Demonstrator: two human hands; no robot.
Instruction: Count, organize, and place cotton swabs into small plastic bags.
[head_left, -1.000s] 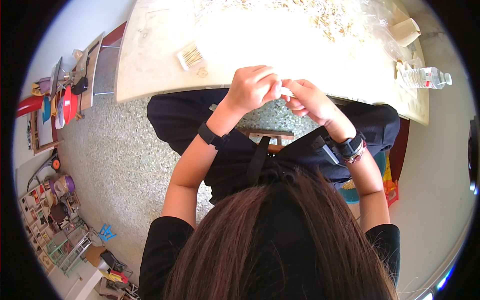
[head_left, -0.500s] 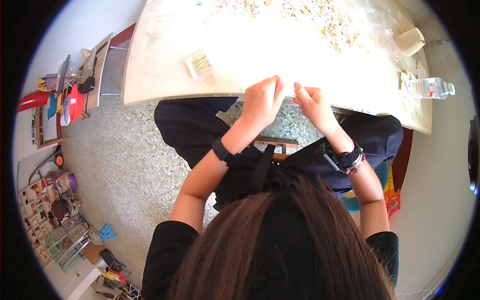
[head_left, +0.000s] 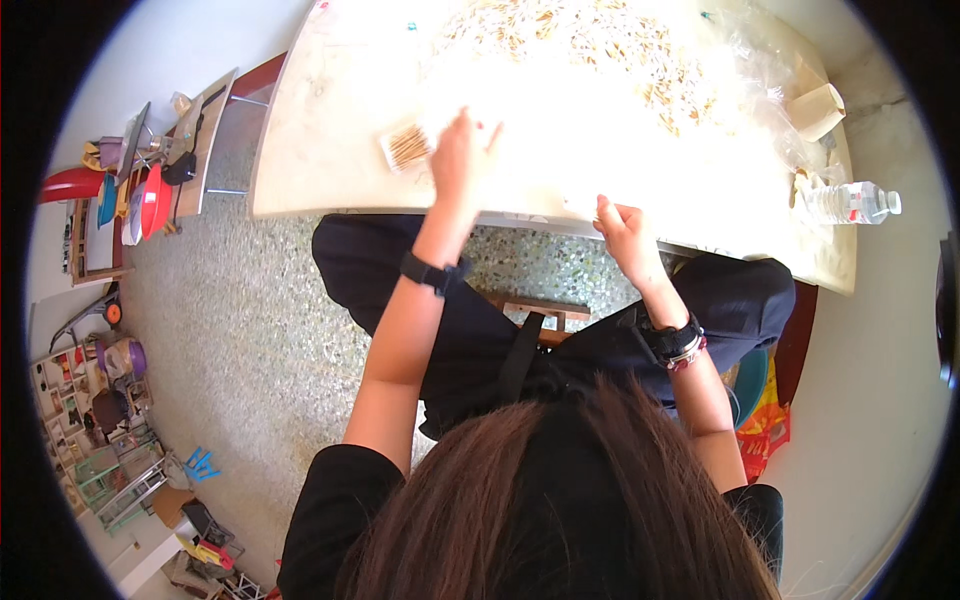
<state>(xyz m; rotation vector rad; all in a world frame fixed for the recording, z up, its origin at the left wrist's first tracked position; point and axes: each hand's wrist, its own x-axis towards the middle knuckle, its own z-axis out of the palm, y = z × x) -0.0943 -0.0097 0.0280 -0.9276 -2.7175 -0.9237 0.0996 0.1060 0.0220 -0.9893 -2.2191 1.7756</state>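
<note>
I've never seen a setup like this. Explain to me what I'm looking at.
There is no machine here, just a person's two bare hands. A wide fisheye camera worn on the head looks down, so straight edges bend and the wearer's own hair fills the bottom.

On the table are a small box of thin sticks, many scattered small pieces, clear plastic wrapping and a clear bottle.

The left hand is close beside the box; the right hand, fingers curled, is at the table's near edge. Glare hides whether either holds anything.
</note>
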